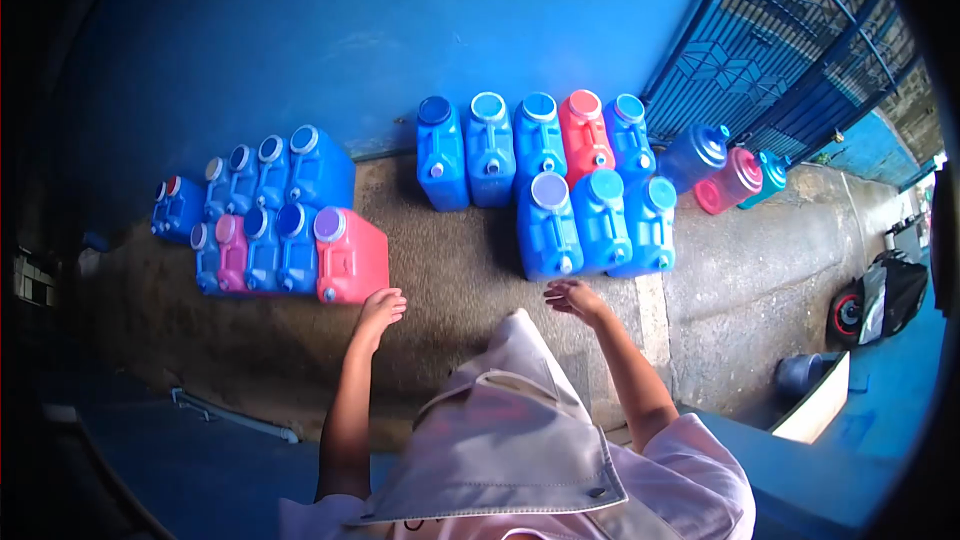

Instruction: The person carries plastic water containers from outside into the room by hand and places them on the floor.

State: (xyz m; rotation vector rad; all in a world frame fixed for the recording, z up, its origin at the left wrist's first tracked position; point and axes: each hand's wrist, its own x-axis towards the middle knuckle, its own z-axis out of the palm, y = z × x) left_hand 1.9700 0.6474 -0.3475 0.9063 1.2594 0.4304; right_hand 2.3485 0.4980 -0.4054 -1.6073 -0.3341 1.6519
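Observation:
My left hand (381, 311) is held out with its fingers stretched and nothing in it. It is nearest to a pink water jug (362, 258) with a pale lilac cap, at the front right of the left group; whether it touches the jug I cannot tell. My right hand (575, 300) has its fingers apart and is empty too. Just beyond it stands a blue water jug (548, 237) with a lilac cap, in the front row of the right group. Beside that jug are two more blue jugs, one of them this light-capped jug (603, 220).
Blue jugs and a red jug (584, 136) line the blue wall (300, 30). Round bottles, including a pink bottle (730, 183), lie near the metal gate (765, 50). A motorbike (878, 300) and a bucket (799, 376) are at right. A pipe (235, 415) runs low at left.

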